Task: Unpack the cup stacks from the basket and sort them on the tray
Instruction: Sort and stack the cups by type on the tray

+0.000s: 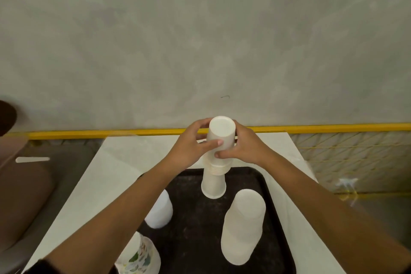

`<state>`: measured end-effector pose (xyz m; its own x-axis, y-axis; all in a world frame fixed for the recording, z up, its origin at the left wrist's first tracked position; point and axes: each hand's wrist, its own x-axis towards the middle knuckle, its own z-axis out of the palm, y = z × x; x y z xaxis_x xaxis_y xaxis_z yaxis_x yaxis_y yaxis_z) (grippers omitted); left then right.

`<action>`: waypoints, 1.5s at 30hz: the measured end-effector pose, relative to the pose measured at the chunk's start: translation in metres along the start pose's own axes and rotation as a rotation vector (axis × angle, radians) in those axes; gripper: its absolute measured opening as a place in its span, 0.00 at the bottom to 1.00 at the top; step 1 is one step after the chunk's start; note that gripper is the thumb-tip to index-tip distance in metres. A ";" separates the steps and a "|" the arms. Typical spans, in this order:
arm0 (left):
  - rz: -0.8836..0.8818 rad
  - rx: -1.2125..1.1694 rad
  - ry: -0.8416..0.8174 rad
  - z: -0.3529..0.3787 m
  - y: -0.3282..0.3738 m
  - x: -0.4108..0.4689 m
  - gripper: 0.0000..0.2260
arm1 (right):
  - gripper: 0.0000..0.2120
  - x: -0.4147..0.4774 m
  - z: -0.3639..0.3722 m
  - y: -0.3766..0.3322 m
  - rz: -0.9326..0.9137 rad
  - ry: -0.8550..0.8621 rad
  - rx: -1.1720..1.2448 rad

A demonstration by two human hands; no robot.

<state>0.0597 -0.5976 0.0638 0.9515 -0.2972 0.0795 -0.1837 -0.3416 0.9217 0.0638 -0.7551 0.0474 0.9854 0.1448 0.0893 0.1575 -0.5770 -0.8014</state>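
Both hands, the left hand [191,145] and right hand [241,148], close around the tall white cup stack [219,155] standing upside-down near the tray's [251,177] far edge, apparently steadying it.

White table carrying one dark tray

A white table [124,162] stands against the grey wall. A black tray [195,229] lies flat on it, near the front edge, taking up much of the middle, with bare tabletop either side
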 end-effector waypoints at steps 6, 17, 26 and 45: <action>-0.131 -0.011 0.034 0.018 -0.038 0.011 0.25 | 0.37 0.017 0.024 0.042 0.043 -0.102 0.008; -0.298 0.050 -0.005 0.032 -0.062 0.002 0.24 | 0.38 0.002 0.059 0.076 0.198 -0.165 -0.052; -0.288 -0.111 0.156 0.028 -0.032 -0.046 0.20 | 0.26 -0.054 0.011 0.064 0.320 -0.075 -0.063; -0.266 -0.146 0.047 0.032 -0.029 -0.166 0.12 | 0.15 -0.187 0.004 0.074 0.370 0.077 0.137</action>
<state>-0.1013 -0.5669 0.0112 0.9724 -0.1718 -0.1580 0.1080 -0.2689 0.9571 -0.1094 -0.8219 -0.0309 0.9768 -0.1164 -0.1796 -0.2134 -0.4655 -0.8589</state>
